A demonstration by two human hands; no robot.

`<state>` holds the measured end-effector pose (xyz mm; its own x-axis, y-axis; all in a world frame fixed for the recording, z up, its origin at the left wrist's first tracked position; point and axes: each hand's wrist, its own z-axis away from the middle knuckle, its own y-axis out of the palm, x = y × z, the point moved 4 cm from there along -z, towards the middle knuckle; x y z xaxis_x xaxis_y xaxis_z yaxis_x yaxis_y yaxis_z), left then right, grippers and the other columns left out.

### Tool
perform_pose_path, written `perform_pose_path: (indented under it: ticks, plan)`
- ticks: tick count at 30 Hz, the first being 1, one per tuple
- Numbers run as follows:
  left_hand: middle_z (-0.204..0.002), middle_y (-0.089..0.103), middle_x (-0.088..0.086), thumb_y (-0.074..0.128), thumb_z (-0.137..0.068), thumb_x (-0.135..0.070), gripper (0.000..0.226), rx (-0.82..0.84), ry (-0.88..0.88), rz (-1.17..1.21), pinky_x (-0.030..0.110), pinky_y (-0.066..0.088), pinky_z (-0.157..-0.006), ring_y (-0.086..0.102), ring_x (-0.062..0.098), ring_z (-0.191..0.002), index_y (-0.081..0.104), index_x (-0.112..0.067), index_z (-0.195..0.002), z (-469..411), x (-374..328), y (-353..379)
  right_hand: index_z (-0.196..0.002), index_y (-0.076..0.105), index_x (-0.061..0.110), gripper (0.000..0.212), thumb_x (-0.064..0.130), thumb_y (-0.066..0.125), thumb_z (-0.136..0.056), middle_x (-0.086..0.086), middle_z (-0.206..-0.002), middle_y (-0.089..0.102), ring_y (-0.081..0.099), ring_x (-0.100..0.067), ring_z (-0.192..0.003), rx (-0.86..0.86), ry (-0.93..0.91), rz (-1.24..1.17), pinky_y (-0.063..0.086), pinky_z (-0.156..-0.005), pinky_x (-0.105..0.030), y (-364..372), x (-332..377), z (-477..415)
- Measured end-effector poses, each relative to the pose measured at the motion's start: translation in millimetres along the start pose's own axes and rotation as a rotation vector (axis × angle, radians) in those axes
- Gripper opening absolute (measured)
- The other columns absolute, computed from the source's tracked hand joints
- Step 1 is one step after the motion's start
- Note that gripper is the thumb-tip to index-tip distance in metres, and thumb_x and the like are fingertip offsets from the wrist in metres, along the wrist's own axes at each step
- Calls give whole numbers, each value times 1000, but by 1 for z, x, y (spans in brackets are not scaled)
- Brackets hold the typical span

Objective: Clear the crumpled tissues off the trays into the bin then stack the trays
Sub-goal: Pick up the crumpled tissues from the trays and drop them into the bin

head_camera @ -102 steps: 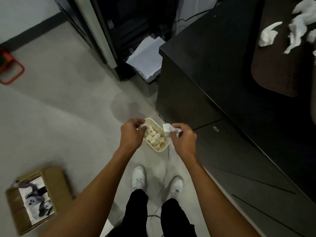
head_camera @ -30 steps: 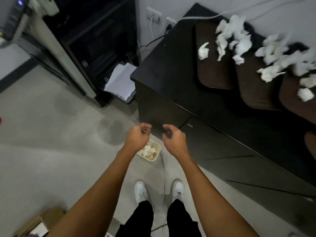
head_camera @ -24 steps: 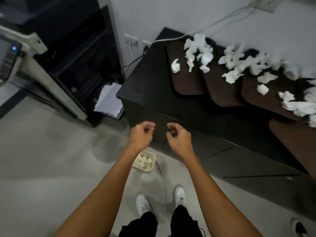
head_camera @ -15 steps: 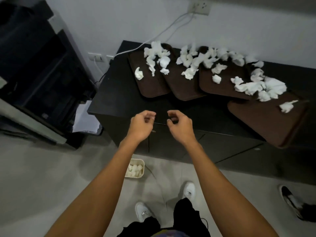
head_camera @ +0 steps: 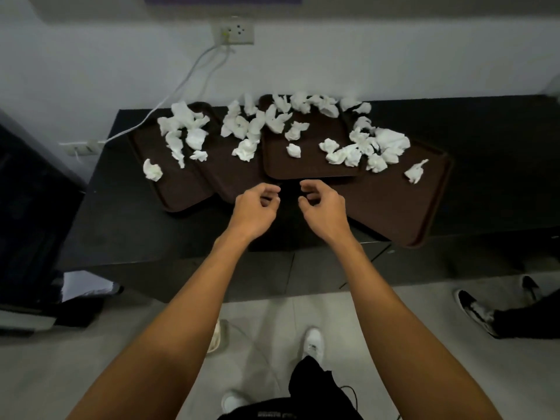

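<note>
Crumpled tissues spread over four trays

Crumpled tissues (head_camera: 353,154) are scattered on overlapping brown trays (head_camera: 306,165) on the black cabinet (head_camera: 127,219), at 12 o'clock from the hands. Nothing is held: left hand (head_camera: 253,212) and right hand (head_camera: 322,212) are loosely curled, empty.

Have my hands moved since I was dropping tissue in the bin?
Yes. Both hands, left and right, rose from the floor bin to above the black cabinet, empty.

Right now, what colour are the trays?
Dark brown trays, clearest in the head view.
</note>
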<state>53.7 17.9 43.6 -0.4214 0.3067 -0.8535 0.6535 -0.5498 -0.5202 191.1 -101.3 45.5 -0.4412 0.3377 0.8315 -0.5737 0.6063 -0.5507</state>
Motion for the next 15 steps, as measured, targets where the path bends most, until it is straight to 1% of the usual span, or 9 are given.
perform_pose_path:
  ticks: [5,7,10,12,13,15]
  plan:
    - [-100,71,-11,67,-95,-20,21,60,27,6,6,46,-75,66,1,-90,72,-23,-115,-46,-39,64,-125,68,23,34,21,70,-91,10,-111,71,65,-7,-100,-48,63,10,53,-92,-25,-59,-41,-39]
    - [-100,71,-10,67,-95,-19,21,75,37,8,4,46,-76,67,3,-90,73,-22,-115,-66,-51,90,-125,68,22,34,20,70,-91,10,-111,71,65,-7,-100,-74,84,16,52,-92,-23,-80,-58,-54]
    - [-99,72,-10,68,-94,-20,21,98,49,14,10,51,-82,67,4,-89,73,-22,-114,-89,-67,130,-125,69,22,35,19,70,-91,11,-112,71,64,-5,-101,-103,124,17,50,-91,-19,-108,-88,-71]
    - [-100,72,-10,67,-94,-20,21,126,51,24,12,51,-84,67,3,-90,73,-22,-115,-102,-75,156,-125,69,23,35,18,70,-91,11,-113,71,63,-6,-102,-117,144,28,49,-91,-17,-125,-108,-83]
    - [-101,72,-10,67,-95,-19,21,140,54,31,12,51,-83,67,3,-90,73,-22,-115,-107,-79,168,-125,68,23,35,18,70,-90,11,-113,71,63,-7,-103,-126,153,39,50,-91,-18,-134,-118,-89]
    - [-102,72,-9,67,-95,-18,21,161,64,40,8,49,-81,67,3,-91,72,-21,-115,-117,-87,190,-125,68,23,36,19,70,-89,8,-115,70,63,-9,-106,-147,164,73,53,-96,-26,-150,-139,-103]
